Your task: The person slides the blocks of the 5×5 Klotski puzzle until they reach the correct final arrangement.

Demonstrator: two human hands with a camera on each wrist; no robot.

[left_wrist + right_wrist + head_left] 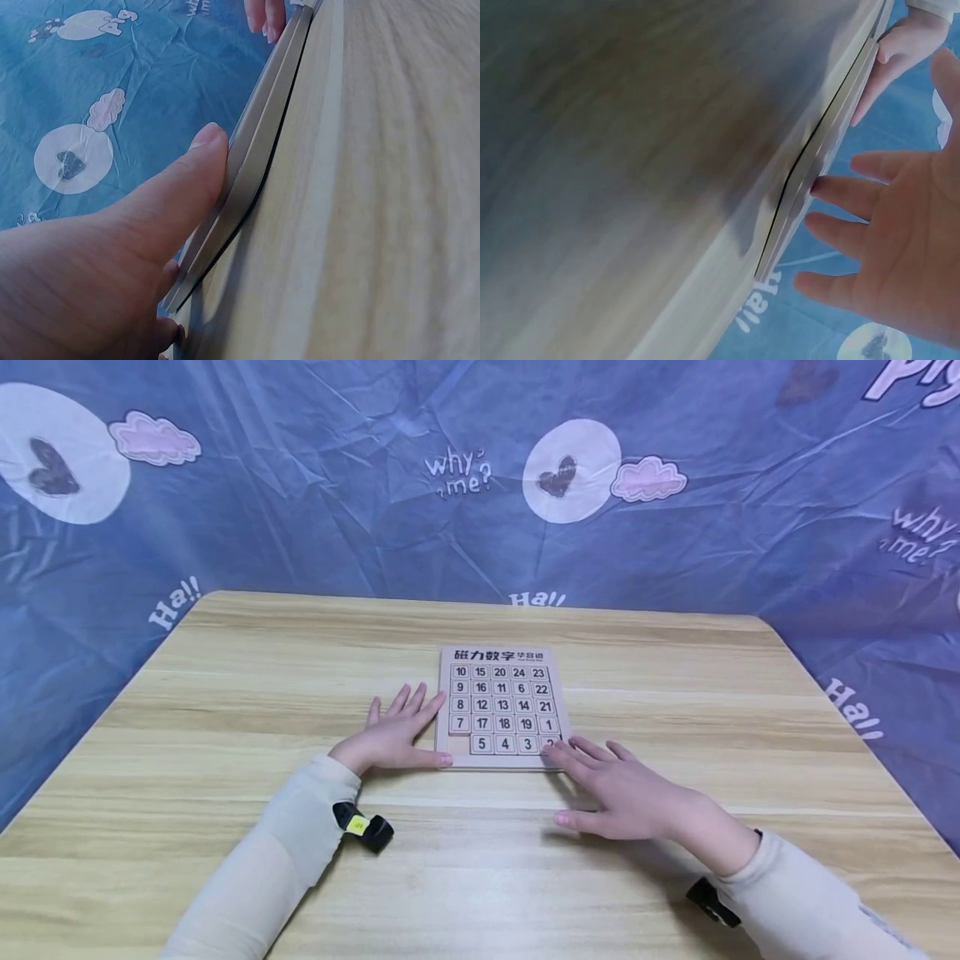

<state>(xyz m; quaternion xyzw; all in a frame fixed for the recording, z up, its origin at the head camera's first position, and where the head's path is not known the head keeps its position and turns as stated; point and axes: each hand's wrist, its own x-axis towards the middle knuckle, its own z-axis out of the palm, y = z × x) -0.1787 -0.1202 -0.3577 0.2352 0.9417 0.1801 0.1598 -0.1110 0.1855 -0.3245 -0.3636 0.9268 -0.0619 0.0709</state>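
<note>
A sliding number puzzle (501,760) lies flat on the wooden table, its numbered tiles in rows and a gap at the near left corner of the grid. My left hand (393,739) rests at the board's left side, thumb on the near left corner and fingers spread along the edge. In the left wrist view, the thumb (187,176) lies against the board's rim. Over the near right corner, my right hand (626,789) reaches in with a fingertip at the tile marked 2 (550,744), partly covering it. Its other fingers (840,234) are extended and hold nothing.
The light wooden table (300,643) spreads around the board. Behind it hangs a blue printed cloth (337,485). Small black cameras are strapped to both wrists, over pale sleeves (277,852).
</note>
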